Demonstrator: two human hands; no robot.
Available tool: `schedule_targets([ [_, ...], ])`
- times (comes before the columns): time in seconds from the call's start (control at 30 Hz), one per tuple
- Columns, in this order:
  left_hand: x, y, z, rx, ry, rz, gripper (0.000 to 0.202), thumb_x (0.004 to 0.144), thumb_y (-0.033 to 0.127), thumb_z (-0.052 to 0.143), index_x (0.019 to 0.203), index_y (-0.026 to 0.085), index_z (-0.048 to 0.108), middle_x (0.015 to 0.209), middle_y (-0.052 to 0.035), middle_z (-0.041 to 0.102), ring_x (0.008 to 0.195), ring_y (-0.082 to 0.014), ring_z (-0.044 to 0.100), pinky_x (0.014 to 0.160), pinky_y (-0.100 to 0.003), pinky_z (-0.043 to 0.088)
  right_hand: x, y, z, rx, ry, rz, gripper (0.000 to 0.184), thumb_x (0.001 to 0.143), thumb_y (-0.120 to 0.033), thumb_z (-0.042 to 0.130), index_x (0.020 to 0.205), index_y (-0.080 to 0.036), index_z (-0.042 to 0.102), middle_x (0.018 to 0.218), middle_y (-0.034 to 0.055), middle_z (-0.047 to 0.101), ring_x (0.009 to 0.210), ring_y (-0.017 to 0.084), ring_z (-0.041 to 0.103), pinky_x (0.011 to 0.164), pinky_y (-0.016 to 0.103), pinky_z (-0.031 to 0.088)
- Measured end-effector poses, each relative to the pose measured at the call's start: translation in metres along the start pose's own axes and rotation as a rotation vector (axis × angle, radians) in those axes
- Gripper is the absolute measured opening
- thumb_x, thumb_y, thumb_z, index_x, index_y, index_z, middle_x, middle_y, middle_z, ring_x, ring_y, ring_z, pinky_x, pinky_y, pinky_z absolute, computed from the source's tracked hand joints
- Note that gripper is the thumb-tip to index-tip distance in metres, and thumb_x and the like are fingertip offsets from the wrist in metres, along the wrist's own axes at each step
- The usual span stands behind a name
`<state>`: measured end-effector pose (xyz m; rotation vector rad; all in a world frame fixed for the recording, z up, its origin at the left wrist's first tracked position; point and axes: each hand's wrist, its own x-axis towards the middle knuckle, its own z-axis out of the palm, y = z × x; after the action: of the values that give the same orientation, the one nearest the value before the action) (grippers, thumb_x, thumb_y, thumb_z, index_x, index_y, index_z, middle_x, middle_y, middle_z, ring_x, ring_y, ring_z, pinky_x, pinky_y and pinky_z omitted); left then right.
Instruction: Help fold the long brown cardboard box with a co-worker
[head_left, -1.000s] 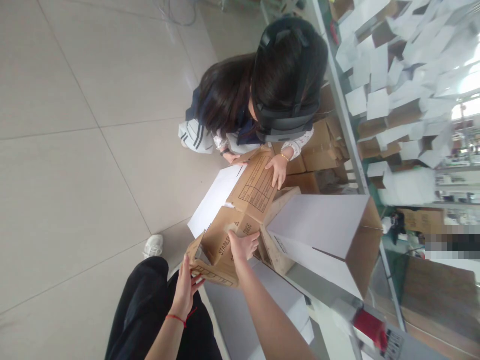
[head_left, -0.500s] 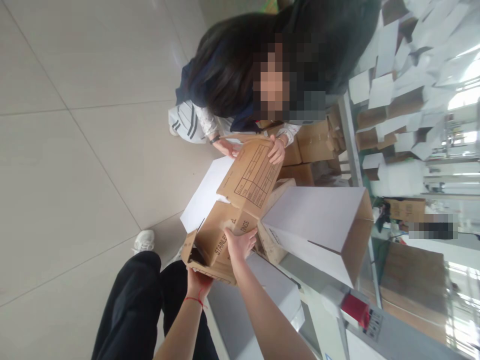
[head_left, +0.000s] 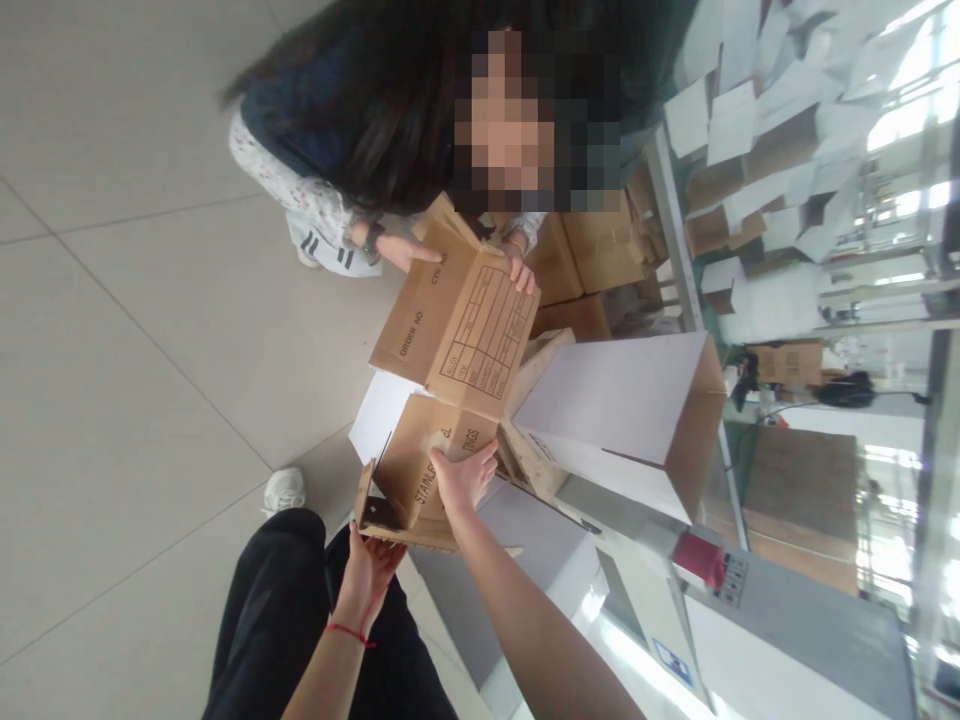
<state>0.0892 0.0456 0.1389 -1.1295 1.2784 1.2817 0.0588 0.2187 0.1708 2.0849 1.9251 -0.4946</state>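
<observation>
A brown cardboard box [head_left: 414, 478] printed with "STAINLESS" lies on its side in front of me. My right hand [head_left: 463, 477] presses on its top face, fingers spread flat. My left hand [head_left: 369, 570], with a red string at the wrist, holds the box's near lower edge from below. Opposite me a crouching person [head_left: 390, 130] grips a second brown carton [head_left: 457, 325] with a printed table, one hand on each side. That carton sits just above and touching mine.
A large white-faced carton [head_left: 622, 410] stands open at the right. A grey machine with a red part [head_left: 701, 560] lies below it. Shelving with many white and brown boxes [head_left: 757, 150] fills the right. A white sheet [head_left: 375, 410] lies on the tiled floor.
The other person has risen closer and lifted and turned their carton, showing a second side. My left hand has shifted under the box's near edge; my right hand stays on top.
</observation>
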Motion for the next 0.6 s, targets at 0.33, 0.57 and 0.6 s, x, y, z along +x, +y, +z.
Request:
schedule_targets([
  [0.33,-0.073,0.094,0.059,0.925,-0.102,1.087,0.058,0.086,0.057,0.054,0.127,0.015,0.057,0.129,-0.0168,0.062,0.114,-0.0297,0.062,0.104,-0.050,0.049,0.005,-0.005,-0.019,0.125,-0.022,0.017,0.123,0.059,-0.046,0.080,0.156,-0.004,0.019,0.128,0.0272,0.051,0.119,0.043,0.049,0.098,0.056,0.044],
  [0.57,-0.071,0.063,0.210,1.535,0.158,0.854,0.094,0.069,0.056,0.077,0.135,-0.002,0.043,0.131,-0.0355,0.057,0.126,-0.0496,0.054,0.103,-0.066,0.044,0.030,0.013,-0.016,0.223,-0.200,-0.018,0.062,0.097,-0.017,0.042,0.157,-0.012,0.026,0.123,0.0261,0.058,0.109,0.036,0.058,0.085,0.055,0.052],
  [0.6,-0.069,0.058,0.225,1.593,0.253,0.847,0.106,0.065,0.055,0.081,0.140,-0.006,0.036,0.134,-0.0385,0.053,0.128,-0.0510,0.052,0.103,-0.065,0.044,0.033,0.016,-0.016,0.249,-0.227,-0.025,0.059,0.098,-0.015,0.038,0.157,-0.014,0.027,0.124,0.0255,0.059,0.110,0.036,0.059,0.085,0.056,0.052],
])
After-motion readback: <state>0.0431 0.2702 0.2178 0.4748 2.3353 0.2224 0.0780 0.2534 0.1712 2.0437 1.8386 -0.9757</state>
